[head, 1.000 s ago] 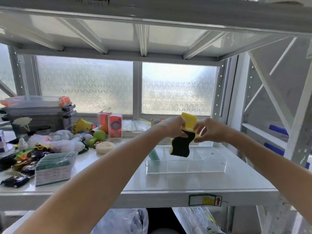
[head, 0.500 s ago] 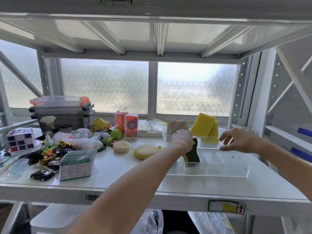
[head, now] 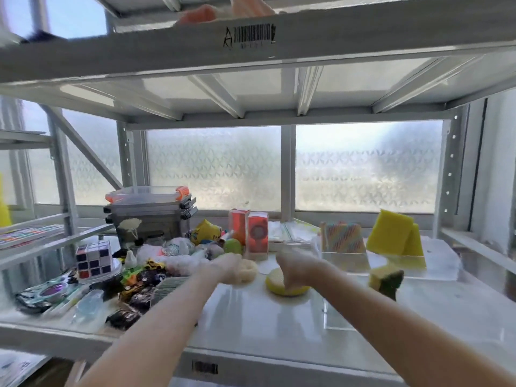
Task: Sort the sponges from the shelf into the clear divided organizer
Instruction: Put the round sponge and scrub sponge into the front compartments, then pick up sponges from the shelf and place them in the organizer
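Note:
My left hand (head: 227, 266) reaches over the cluttered shelf and overlaps the left side of a cream round sponge (head: 248, 270); blur hides its fingers. My right hand (head: 296, 268) has its fingers curled down onto a yellow round sponge (head: 287, 287) lying on the shelf. To the right stands the clear divided organizer (head: 441, 261), with a yellow and dark green sponge (head: 386, 279) upright inside it. Behind the organizer lean yellow rectangular sponges (head: 392, 233) and a rainbow-striped sponge (head: 343, 237).
Left of the hands lies a pile of toy cars (head: 139, 277), a puzzle cube (head: 93, 258), stacked lidded boxes (head: 150, 210) and two orange cartons (head: 250, 233). The upper shelf beam (head: 251, 48) crosses overhead. Frosted windows close the back.
Both hands left the organizer and moved left to the round sponges. The yellow and green sponge was let go and stays in the organizer. The view tilted upward.

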{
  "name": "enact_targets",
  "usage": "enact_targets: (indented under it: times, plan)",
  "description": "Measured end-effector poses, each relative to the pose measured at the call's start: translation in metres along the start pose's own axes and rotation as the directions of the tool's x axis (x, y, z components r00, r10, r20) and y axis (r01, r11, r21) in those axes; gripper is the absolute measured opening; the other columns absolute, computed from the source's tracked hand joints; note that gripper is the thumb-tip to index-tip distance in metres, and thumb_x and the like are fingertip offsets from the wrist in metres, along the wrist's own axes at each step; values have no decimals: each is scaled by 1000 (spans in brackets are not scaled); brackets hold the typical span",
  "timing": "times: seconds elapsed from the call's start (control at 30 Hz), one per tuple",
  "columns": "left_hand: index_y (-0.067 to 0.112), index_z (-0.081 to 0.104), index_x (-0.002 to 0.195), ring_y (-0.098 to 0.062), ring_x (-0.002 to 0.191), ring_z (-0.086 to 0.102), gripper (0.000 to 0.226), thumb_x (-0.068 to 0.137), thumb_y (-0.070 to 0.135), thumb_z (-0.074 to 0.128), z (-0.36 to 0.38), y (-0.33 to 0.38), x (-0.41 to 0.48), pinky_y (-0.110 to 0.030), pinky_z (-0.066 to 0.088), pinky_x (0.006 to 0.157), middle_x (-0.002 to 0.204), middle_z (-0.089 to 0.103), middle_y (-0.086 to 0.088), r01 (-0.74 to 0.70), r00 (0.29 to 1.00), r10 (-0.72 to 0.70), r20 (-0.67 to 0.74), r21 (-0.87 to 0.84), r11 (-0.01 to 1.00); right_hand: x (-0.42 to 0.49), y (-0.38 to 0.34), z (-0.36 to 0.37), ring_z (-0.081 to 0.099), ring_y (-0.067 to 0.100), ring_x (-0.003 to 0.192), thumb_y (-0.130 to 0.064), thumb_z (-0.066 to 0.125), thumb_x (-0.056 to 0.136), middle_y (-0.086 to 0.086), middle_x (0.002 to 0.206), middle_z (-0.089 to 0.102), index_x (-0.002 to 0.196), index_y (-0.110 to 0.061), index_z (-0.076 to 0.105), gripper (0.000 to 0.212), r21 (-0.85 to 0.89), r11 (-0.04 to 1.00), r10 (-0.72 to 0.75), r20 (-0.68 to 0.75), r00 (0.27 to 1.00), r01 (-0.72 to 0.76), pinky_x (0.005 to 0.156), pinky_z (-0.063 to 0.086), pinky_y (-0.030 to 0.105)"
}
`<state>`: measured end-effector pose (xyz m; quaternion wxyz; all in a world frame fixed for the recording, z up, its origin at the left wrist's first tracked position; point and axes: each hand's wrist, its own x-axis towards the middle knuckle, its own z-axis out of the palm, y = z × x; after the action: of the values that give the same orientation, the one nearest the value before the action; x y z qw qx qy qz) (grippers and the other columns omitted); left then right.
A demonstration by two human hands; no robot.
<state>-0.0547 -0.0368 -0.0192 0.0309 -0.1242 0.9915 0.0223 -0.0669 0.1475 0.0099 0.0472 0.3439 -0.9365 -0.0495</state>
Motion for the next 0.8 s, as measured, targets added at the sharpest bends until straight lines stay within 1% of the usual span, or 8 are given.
enact_targets:
  times: [0.1,0.2,0.27,0.43,0.53,0.6,0.7,0.8]
  plan:
    - [3,46,131,-31,122,54,48,85,13,56,21,-1,15,-39,47,98,135,53,-15,-67,996,74,-50,116,991,24,-18,40,53,30,124,-11,64,82,14,134,54,130,-3,49,51,-159,982,120,110,987,-102,98,47,38]
    - [3,37,137,-33,123,52,52,88,15,52,31,9,20,-41,48,94,135,48,-17,-47,976,119,-184,354,934,28,-16,47,53,32,122,-12,51,90,15,134,55,130,-4,47,41,-175,980,91,-15,996,-92,96,43,38]
    - [4,41,134,-32,121,55,44,92,17,48,31,12,19,-39,49,92,132,53,-16,-23,961,126,-245,385,922,16,-11,37,58,35,116,-16,44,94,17,126,59,124,-3,53,34,-101,994,36,-102,994,-47,90,45,39]
    - [2,55,114,-31,100,67,34,95,29,51,-14,17,-3,-38,54,83,112,66,-17,-91,827,-6,-562,-144,985,-47,50,-38,64,32,86,-24,47,93,15,95,66,101,-8,57,21,225,973,60,-433,899,43,60,40,32]
    - [-2,52,114,-30,89,62,32,93,22,53,-58,48,-28,-34,48,76,107,62,-17,-279,758,93,-646,-191,941,-98,127,-76,57,28,73,-22,53,91,10,80,62,90,-8,58,15,351,936,220,-534,816,-23,64,43,35]
    - [-2,53,105,-29,83,54,30,94,25,53,-82,86,-46,-35,41,72,99,61,-17,-433,743,159,-650,-286,855,-128,179,-78,59,28,76,-22,58,89,11,82,64,90,-7,61,15,368,916,342,-508,790,-160,69,48,39]
    - [-4,54,110,-36,91,63,34,94,26,53,-95,157,-66,-43,52,78,107,66,-22,-614,710,336,-619,-311,725,-157,233,-57,64,31,85,-25,64,86,14,84,68,88,-6,66,19,366,858,492,-386,781,-360,74,47,37]
    - [4,50,121,-32,93,67,36,93,25,57,-85,229,-74,-40,55,77,111,68,-20,-699,687,480,-546,-315,642,-172,257,-30,62,29,82,-26,66,85,10,80,65,86,-6,67,20,407,818,535,-278,798,-407,69,43,32]
